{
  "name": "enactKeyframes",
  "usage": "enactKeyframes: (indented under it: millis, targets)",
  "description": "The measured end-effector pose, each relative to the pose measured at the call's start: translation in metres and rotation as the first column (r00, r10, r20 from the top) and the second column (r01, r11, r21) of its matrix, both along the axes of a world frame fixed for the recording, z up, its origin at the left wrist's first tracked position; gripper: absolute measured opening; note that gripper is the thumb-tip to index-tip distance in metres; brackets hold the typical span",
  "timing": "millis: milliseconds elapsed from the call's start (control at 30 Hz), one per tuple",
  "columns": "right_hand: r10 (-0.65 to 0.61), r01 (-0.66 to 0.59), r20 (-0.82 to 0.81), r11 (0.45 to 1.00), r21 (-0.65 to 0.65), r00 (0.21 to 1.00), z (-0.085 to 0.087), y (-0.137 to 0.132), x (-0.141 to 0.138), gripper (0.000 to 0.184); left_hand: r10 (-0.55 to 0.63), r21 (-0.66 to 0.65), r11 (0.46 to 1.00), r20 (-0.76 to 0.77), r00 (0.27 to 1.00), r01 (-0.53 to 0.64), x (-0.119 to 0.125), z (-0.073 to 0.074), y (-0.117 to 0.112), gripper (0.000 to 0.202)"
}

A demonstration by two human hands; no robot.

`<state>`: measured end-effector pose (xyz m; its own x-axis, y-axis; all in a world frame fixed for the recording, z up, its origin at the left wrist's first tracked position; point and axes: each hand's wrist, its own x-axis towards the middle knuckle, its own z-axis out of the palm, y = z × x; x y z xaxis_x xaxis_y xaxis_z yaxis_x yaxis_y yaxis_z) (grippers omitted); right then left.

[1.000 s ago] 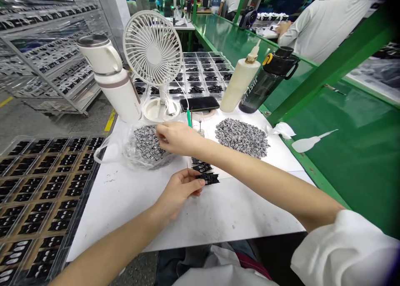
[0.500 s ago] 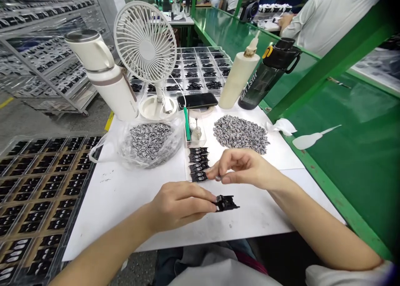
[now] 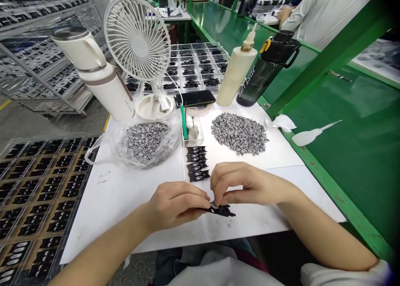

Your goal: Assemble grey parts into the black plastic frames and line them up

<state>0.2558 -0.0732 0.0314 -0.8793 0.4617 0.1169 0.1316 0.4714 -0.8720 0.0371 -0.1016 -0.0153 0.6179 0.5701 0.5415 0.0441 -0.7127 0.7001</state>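
My left hand (image 3: 175, 207) holds a small black plastic part (image 3: 222, 210) by its left end, low on the white work board (image 3: 106, 211). My right hand (image 3: 246, 184) comes in from the right, its fingertips pinching a tiny grey piece (image 3: 214, 204) against that part. Above the hands, a short column of similar black parts (image 3: 196, 163) lies on a white sheet. A heap of small grey-and-white pieces (image 3: 239, 133) lies to the upper right, and a clear plastic bag of the same pieces (image 3: 145, 142) lies to the upper left.
A small clear box with a green-handled tool (image 3: 192, 132) stands behind the black parts. Behind it are a phone (image 3: 194, 98), a white fan (image 3: 137, 38), a flask (image 3: 100, 80), bottles and a tray of black parts (image 3: 190, 71). Stacked trays (image 3: 46, 190) lie left; a co-worker (image 3: 325, 15) sits far right.
My right hand has moved from the column of black parts down to the part in my left hand. More black parts now lie in the column than one second ago, and my right hand has left the bag.
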Motion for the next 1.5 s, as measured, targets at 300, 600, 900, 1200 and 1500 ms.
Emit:
enactKeyframes:
  millis: [300,600,900,1200,1500]
  targets:
    - [0.057,-0.055,0.008,0.989,-0.136,0.998,-0.003,0.000,-0.006,0.012,-0.036,0.254,0.966,-0.010,0.999,0.037,0.004,-0.003,0.001,0.021]
    - [0.016,-0.018,-0.009,0.927,-0.374,1.000,-0.009,-0.001,-0.003,0.019,0.026,-0.077,0.997,0.034,0.999,-0.024,0.008,-0.004,-0.004,0.021]
    - [-0.311,0.211,0.035,0.553,-0.806,0.950,-0.033,0.000,-0.015,0.017,0.265,-0.814,0.573,0.073,0.961,-0.097,0.015,-0.009,-0.002,0.014]
    - [-0.486,0.274,0.019,0.460,-0.845,0.874,-0.045,-0.002,-0.025,0.017,0.326,-0.938,0.346,0.143,0.934,0.022,0.017,-0.012,0.004,0.015]
    - [-0.557,0.207,-0.050,0.388,-0.898,0.829,-0.046,-0.004,-0.030,0.015,0.301,-0.955,0.276,0.191,0.934,0.106,0.018,-0.007,0.003,0.008]
